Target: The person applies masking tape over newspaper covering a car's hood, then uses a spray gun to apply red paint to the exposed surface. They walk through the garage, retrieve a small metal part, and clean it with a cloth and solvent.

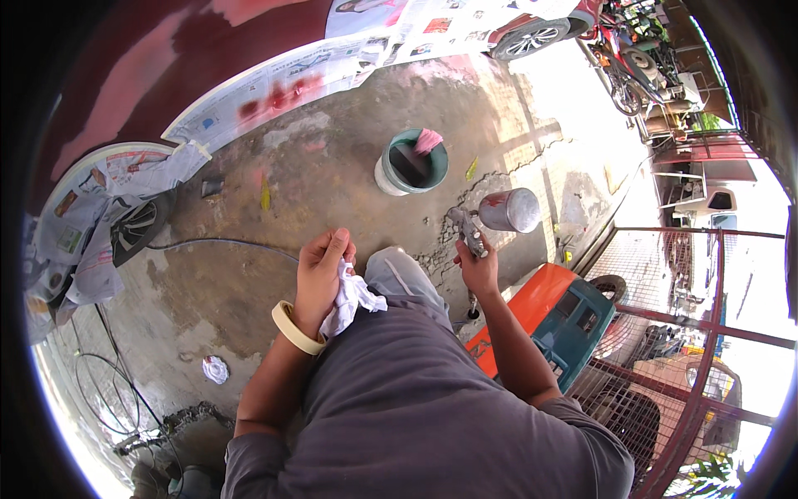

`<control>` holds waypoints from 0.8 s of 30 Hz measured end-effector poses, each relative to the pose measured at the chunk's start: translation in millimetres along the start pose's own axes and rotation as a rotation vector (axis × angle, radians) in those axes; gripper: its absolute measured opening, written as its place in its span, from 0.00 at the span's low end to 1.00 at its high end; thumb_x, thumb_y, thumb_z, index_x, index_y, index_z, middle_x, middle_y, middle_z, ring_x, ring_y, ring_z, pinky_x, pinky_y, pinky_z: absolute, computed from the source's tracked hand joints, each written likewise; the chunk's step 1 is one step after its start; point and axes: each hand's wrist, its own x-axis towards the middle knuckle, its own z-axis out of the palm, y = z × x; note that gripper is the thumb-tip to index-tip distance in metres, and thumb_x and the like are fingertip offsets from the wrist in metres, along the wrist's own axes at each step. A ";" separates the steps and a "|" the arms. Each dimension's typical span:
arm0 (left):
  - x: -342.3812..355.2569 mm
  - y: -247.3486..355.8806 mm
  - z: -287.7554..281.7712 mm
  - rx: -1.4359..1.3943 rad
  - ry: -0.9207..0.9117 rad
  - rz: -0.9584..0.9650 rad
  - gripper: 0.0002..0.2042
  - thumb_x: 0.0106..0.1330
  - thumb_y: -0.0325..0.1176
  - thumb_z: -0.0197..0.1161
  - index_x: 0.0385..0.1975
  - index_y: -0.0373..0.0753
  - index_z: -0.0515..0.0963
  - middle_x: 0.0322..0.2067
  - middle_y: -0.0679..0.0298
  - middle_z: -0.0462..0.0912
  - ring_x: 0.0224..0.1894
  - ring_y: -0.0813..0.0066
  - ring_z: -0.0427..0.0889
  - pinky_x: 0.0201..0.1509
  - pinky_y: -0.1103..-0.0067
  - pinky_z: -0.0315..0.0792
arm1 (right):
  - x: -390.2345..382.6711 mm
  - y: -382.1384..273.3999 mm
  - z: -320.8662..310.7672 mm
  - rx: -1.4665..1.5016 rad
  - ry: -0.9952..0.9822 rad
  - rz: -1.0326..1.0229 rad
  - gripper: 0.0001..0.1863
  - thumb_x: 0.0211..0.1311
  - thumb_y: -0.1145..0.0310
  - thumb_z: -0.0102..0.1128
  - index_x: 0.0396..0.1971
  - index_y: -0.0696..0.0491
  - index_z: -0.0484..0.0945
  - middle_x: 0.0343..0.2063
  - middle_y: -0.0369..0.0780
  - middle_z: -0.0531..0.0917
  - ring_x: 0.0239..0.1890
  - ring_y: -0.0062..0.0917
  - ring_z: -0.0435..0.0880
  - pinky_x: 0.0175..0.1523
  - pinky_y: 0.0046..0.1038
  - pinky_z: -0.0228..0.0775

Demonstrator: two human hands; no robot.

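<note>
My left hand [322,264] is closed round a crumpled white cloth [353,298] that hangs down beside my grey shirt. A roll of masking tape [291,329] sits round my left wrist like a bracelet. In my right hand [480,273] is a paint spray gun [468,231], gripped by its handle. The gun's metal cup [515,209], with reddish smears on it, points away to the right. In front of me stands a bucket [386,176] holding dark liquid, with a pink cloth [428,140] over its far rim.
A dark red car [291,29] with pinkish patches is masked with newspaper [287,87] along its lower side. A thin hose [212,241] crosses the concrete floor. An orange and teal machine [532,312] and a mesh fence [657,274] stand right. Crumpled paper [215,369] lies left.
</note>
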 end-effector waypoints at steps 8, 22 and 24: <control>34.2 -15.5 -37.1 0.387 0.274 -0.055 0.13 0.73 0.27 0.51 0.49 0.34 0.81 0.38 0.66 0.79 0.34 0.81 0.74 0.39 0.82 0.70 | 127.2 161.4 23.6 -0.255 0.200 0.115 0.30 0.63 0.66 0.65 0.67 0.45 0.74 0.62 0.55 0.75 0.64 0.51 0.74 0.67 0.44 0.69; 95.7 -86.1 -69.3 0.713 0.576 -0.679 0.14 0.66 0.20 0.49 0.46 0.27 0.81 0.34 0.61 0.79 0.29 0.75 0.75 0.33 0.80 0.71 | 375.2 338.9 122.3 -0.263 0.335 0.505 0.30 0.65 0.70 0.58 0.68 0.37 0.73 0.58 0.41 0.78 0.55 0.46 0.82 0.57 0.45 0.76; 118.5 -100.4 -60.7 0.773 0.526 -0.709 0.13 0.67 0.21 0.50 0.45 0.28 0.81 0.34 0.61 0.79 0.28 0.76 0.75 0.32 0.80 0.71 | 398.6 358.1 128.5 -0.313 0.312 0.485 0.30 0.65 0.71 0.56 0.68 0.36 0.72 0.59 0.40 0.77 0.55 0.45 0.83 0.57 0.45 0.76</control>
